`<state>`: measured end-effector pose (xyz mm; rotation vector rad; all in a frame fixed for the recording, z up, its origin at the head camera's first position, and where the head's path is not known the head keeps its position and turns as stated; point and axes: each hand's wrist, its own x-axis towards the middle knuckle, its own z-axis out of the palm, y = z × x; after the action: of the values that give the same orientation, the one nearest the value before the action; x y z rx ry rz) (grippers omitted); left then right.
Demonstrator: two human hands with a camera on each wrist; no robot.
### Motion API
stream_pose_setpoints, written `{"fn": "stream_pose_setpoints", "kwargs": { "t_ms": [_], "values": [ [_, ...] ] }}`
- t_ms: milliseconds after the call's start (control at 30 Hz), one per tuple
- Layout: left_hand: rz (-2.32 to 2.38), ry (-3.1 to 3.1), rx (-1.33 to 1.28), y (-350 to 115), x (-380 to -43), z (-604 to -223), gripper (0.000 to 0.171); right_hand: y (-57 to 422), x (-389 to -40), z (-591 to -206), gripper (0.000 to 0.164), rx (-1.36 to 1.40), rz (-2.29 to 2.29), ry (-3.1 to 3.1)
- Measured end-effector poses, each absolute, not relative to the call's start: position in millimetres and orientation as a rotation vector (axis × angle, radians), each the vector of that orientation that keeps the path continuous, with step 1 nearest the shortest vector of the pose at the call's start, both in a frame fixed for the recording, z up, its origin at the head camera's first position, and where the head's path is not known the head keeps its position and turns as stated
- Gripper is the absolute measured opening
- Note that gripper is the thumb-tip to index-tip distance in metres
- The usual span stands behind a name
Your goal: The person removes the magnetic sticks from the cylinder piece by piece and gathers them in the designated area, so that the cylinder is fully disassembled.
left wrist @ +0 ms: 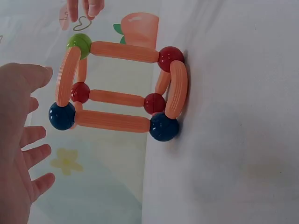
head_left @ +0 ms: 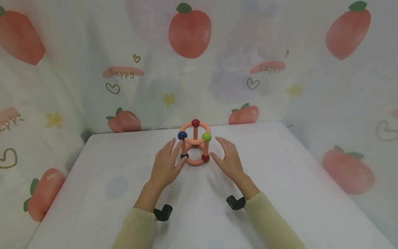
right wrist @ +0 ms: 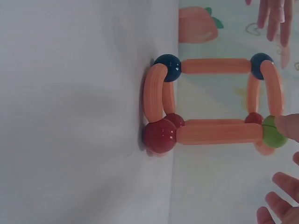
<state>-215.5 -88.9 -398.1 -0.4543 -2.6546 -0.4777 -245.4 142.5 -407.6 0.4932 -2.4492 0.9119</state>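
Note:
A small frame of orange rods [head_left: 195,162] and coloured balls stands upright on the table, curved rods forming a ring at top and bottom. Its top balls are blue [head_left: 182,135], green [head_left: 206,137] and red [head_left: 195,123]; below are a blue ball [left wrist: 164,127] and two red ones. My left hand [head_left: 164,166] is held at the frame's left side, fingers spread and nothing in it; the left wrist view shows a gap to the rods. At the right side my right hand [head_left: 230,160] is likewise spread and holds nothing. Its thumb overlaps the green ball [right wrist: 272,133] in the right wrist view.
The white-covered table [head_left: 199,214] reaches back to a hanging cloth [head_left: 199,90] printed with fruit, hearts and stars. More printed cloth hangs at both sides. A black wrist mount [head_left: 163,212] sticks out from the left sleeve, another black mount [head_left: 235,202] from the right.

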Motion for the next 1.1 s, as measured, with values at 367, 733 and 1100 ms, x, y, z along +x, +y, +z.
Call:
{"fn": "stream_pose_setpoints", "kwargs": {
  "t_ms": [367, 733, 1100],
  "values": [
    [-0.475, -2.420, -0.678, -62, -244, -380, 0.039, 137, -266, -392, 0.046, 0.651, 0.894, -2.387],
    [-0.388, -2.456, -0.790, -41, -263, -379, 0.031, 136, -277, -381, 0.039, 0.811, 0.791, -2.383],
    [-0.459, -2.483, -0.750, -34, -270, -378, 0.027, 134, -284, -378, 0.033, 0.838, 0.798, -2.378]
  ]
}}
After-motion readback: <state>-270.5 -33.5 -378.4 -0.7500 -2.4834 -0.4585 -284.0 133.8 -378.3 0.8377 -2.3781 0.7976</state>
